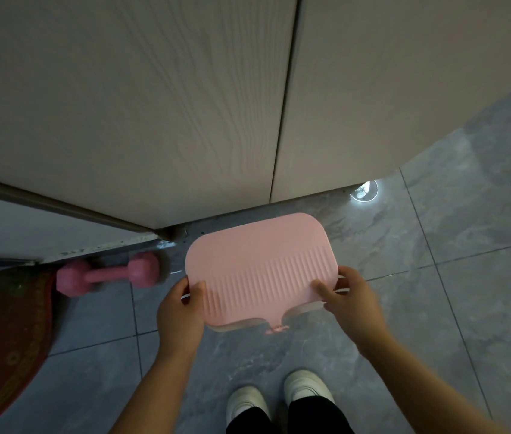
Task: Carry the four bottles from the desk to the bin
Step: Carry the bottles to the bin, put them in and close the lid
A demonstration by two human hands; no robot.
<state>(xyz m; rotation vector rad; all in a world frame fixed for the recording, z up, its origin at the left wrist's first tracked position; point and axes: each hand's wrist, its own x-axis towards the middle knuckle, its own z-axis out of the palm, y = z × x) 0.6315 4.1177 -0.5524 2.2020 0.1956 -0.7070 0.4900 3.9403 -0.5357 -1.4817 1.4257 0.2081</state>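
A pink bin lid (260, 264) with a ribbed front half covers a pale bin below it, whose rim (305, 308) shows under the lid's near edge. The bin stands on the grey tiled floor close to a cabinet. My left hand (182, 308) grips the lid's near left edge, thumb on top. My right hand (348, 299) grips the near right edge the same way. No bottles and no desk are in view; the inside of the bin is hidden by the lid.
Pale wood-grain cabinet doors (154, 104) rise right behind the bin. A pink dumbbell (108, 274) lies on the floor to the left, beside a dark red patterned mat (3, 333). My white shoes (279, 396) stand just short of the bin.
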